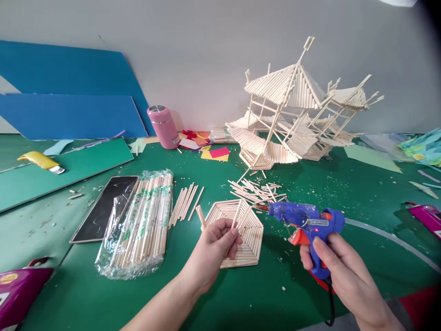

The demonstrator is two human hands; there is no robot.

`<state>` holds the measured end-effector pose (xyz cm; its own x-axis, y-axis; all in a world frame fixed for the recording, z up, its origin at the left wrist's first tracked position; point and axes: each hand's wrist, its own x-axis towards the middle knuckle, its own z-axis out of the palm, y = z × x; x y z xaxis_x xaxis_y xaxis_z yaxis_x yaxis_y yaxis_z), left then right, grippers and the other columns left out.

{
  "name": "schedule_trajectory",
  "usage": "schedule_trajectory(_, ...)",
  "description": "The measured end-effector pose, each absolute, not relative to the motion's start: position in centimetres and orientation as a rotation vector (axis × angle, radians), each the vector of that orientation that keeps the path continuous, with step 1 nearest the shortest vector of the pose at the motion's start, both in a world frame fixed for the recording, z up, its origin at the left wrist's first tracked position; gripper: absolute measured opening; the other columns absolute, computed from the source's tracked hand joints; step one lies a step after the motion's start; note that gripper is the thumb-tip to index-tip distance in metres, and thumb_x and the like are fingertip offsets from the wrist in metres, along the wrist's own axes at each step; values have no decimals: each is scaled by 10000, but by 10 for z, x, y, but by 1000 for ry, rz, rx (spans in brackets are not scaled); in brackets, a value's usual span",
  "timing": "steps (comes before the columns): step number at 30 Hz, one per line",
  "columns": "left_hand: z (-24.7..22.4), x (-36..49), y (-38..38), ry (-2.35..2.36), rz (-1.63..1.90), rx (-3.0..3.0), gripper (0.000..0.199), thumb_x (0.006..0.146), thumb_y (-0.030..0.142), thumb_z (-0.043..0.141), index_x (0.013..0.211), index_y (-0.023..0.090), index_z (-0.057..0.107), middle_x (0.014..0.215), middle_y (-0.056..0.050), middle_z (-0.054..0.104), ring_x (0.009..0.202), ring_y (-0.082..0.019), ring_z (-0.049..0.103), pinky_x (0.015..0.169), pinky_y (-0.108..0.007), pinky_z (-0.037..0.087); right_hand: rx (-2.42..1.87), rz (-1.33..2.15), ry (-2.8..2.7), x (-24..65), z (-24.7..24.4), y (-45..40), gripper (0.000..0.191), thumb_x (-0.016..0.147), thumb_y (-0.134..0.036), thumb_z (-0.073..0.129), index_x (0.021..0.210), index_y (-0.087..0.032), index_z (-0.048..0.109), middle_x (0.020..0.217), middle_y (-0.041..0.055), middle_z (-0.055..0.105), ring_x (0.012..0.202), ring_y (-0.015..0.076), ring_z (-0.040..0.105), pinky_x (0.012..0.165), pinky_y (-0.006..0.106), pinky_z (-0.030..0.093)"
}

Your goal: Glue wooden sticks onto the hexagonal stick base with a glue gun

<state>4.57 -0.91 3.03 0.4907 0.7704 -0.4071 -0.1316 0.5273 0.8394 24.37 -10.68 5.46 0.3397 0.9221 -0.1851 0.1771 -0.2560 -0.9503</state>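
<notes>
Between the thumb and fingers of my left hand (222, 241) are thin wooden sticks (244, 216), their ends pointing up. Under that hand lies a many-sided panel (253, 241) made of sticks laid in rings. My right hand (339, 262) is wrapped around the handle of a blue hot glue gun (296, 214) with an orange trigger. Its nozzle points left, close to the sticks in my left hand. A clear glue stick (386, 234) runs out of its back. Just beyond the panel is a loose pile of short sticks (257, 191).
At the back right stands a pavilion model (285, 110) built of sticks. A bag of sticks (144, 225) partly covers a dark phone-like slab (106, 209); cut sticks (184, 202) lie beside it. A pink flask (163, 126), yellow cutter (39, 160) and blue boards (69, 115) stand farther back.
</notes>
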Motion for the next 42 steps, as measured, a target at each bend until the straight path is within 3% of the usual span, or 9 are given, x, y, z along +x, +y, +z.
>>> schedule_trajectory(6, 24, 44, -12, 787, 649, 534, 142, 708, 197, 646, 771, 120, 546, 663, -6, 549, 492, -45, 442, 512, -174, 327, -1775, 929, -1104, 236, 55, -104, 245, 857, -423, 431, 744, -213, 486, 563, -26, 507, 538, 115, 462, 546, 226, 386)
schedule_trajectory(13, 20, 42, -14, 766, 720, 525, 97, 717, 172, 638, 746, 121, 561, 637, 7, 531, 481, -43, 422, 487, -172, 293, -1817, 860, -1214, 233, 57, -102, 226, 864, -415, 417, 812, -216, 512, 561, -28, 476, 530, 121, 438, 507, 216, 387)
schedule_trajectory(19, 23, 41, -18, 755, 707, 511, 103, 704, 167, 644, 760, 122, 570, 623, 11, 524, 497, -51, 419, 512, -176, 305, -1843, 810, -1281, 234, 55, -99, 283, 871, -411, 404, 687, -213, 486, 563, -16, 485, 536, 122, 453, 516, 224, 398)
schedule_trajectory(42, 19, 38, -18, 749, 725, 436, 102, 695, 143, 641, 786, 126, 599, 644, -2, 546, 545, -68, 457, 546, -184, 335, -1813, 675, -1297, 233, 51, -100, 322, 851, -412, 436, 605, -206, 468, 526, -10, 493, 486, 121, 469, 452, 220, 399)
